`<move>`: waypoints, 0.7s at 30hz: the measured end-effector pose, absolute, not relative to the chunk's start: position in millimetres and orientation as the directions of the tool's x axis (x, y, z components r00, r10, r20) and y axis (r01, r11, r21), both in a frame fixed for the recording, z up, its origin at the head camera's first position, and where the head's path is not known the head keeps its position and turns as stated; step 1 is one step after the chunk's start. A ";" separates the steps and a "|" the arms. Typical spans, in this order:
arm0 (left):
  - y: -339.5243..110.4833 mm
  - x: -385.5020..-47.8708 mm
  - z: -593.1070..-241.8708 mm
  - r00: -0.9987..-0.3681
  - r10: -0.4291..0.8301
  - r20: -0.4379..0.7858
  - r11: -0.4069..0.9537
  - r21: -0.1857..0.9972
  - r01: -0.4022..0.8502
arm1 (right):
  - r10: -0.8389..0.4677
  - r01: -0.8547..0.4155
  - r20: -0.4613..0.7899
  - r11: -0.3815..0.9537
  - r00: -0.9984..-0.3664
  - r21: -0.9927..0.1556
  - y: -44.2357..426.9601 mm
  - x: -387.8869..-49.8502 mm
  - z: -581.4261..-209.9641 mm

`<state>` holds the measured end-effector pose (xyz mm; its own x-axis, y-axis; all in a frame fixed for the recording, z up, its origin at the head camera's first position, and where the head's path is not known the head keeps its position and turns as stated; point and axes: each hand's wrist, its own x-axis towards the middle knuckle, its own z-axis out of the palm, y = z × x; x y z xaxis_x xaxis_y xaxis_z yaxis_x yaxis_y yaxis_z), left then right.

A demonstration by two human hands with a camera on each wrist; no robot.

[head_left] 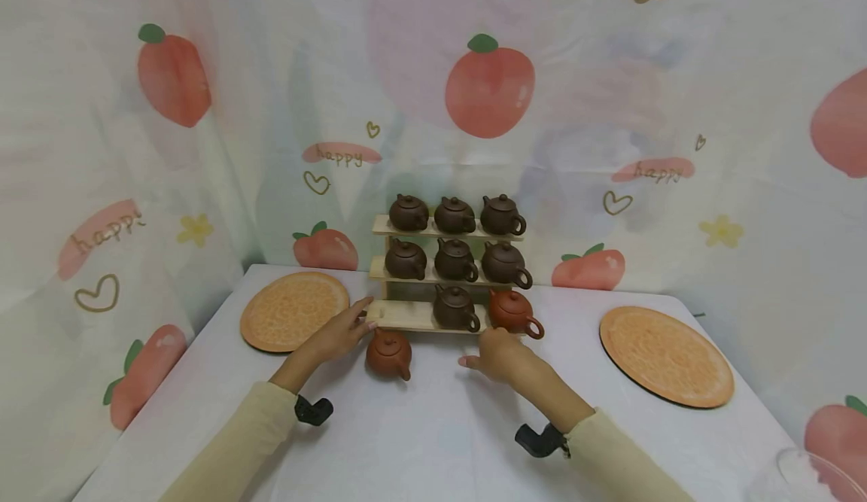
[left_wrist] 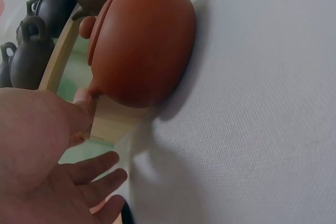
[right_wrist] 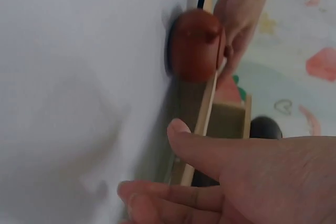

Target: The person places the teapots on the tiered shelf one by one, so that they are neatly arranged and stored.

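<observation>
A small wooden three-tier shelf [head_left: 406, 315] stands at the back of the table, bearing several dark brown teapots [head_left: 454, 215]. On its bottom tier, a reddish-brown teapot [head_left: 511, 311] sits at the right end beside a dark teapot [head_left: 455, 308]. Another reddish-brown teapot [head_left: 389, 354] stands on the table before the shelf's left end. My left hand [head_left: 336, 333] is at that end, its thumb and forefinger by the board and its other fingers extended in the left wrist view. Near the front edge at the right is my right hand [head_left: 503, 355], thumb and fingers apart, holding nothing visible.
Round orange-patterned mats [head_left: 294, 311] lie on the white-covered table [head_left: 420, 442], one at either side. A patterned cloth [head_left: 420, 73] hangs behind. A clear, transparent object [head_left: 792, 479] shows at the near right corner.
</observation>
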<state>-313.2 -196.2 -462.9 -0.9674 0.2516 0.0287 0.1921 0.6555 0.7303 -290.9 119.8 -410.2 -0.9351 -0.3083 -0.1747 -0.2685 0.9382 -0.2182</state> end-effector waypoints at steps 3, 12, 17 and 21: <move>-195.7 -313.5 -462.6 -0.966 0.258 0.030 0.654 0.730 0.198 | -0.383 -0.329 -0.191 0.907 -0.904 -0.261 107.8 -280.6 -416.1; -196.7 -311.6 -461.7 -0.968 0.249 0.030 0.665 0.721 0.193 | -0.548 -0.492 -0.024 0.769 -0.836 -0.408 58.7 -257.5 -433.6; -196.6 -311.8 -461.4 -0.967 0.253 0.027 0.660 0.726 0.193 | -0.522 -0.514 0.057 0.808 -0.851 -0.288 41.5 -259.2 -439.3; -196.5 -312.4 -460.7 -0.966 0.257 0.019 0.659 0.728 0.189 | -0.506 -0.501 0.066 0.813 -0.860 -0.297 34.2 -262.4 -442.6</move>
